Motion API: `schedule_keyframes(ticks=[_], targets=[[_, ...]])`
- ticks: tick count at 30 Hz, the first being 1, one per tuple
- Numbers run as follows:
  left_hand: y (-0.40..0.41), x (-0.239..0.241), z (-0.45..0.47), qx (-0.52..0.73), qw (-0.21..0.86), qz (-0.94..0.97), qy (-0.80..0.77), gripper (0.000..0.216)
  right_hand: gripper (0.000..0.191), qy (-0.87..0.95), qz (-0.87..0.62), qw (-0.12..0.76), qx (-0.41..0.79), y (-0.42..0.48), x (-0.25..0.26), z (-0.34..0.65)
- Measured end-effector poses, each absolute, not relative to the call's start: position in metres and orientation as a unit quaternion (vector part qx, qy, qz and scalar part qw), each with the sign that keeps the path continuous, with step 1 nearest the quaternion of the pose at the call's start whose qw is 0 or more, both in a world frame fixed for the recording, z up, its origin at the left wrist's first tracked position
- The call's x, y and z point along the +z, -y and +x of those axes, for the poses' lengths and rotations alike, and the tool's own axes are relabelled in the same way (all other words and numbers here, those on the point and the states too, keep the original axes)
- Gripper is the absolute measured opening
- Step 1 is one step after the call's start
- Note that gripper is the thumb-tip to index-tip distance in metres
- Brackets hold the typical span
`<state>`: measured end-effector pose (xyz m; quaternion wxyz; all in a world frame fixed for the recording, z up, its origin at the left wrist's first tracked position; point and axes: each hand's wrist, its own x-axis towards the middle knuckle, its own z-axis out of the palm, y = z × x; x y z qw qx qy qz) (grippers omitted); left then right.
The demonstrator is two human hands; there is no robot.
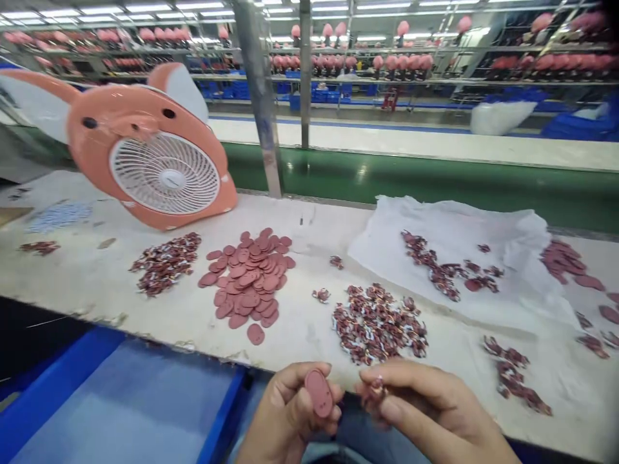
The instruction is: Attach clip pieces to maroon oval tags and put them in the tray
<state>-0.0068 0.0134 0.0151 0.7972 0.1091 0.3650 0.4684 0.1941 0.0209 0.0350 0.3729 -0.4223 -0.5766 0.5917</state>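
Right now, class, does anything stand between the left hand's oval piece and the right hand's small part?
Only fingertips of the left hand, beside the oval piece, then an open gap; no loose object visibly blocks the small part.

Flat, dusty-red oval piece [318, 392], tilted on a slant — near but apart, a small, blurred, shiny reddish-brown part [376, 389].

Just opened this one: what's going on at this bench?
A person's left hand holds a flat reddish oval, while the right hand pinches a small reddish part; the two pieces are apart. On the bench beyond lie a pile of ovals and a heap of small parts; a fan stands to the left.
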Motion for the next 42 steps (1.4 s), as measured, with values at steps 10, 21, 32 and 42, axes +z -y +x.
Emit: schedule_keyframes(ticks=[10, 21, 32, 42], targets=[[-0.011, 0.021, 0.002, 0.408, 0.824, 0.145, -0.366, 0.037, 0.012, 0.665, -0.446, 0.377, 0.465, -0.025, 0.052, 0.178], [-0.007, 0.006, -0.002, 0.404, 0.84, 0.158, -0.326, 0.028, 0.012, 0.713, -0.428, 0.335, 0.443, -0.026, 0.058, 0.182], [-0.004, 0.005, -0.003, 0.409, 0.837, 0.153, -0.33, 0.029, 0.013, 0.73, -0.401, 0.316, 0.455, -0.028, 0.063, 0.181], [-0.005, 0.007, -0.001, 0.4, 0.843, 0.148, -0.327, 0.03, 0.021, 0.751, -0.389, 0.288, 0.45, -0.03, 0.068, 0.182]])
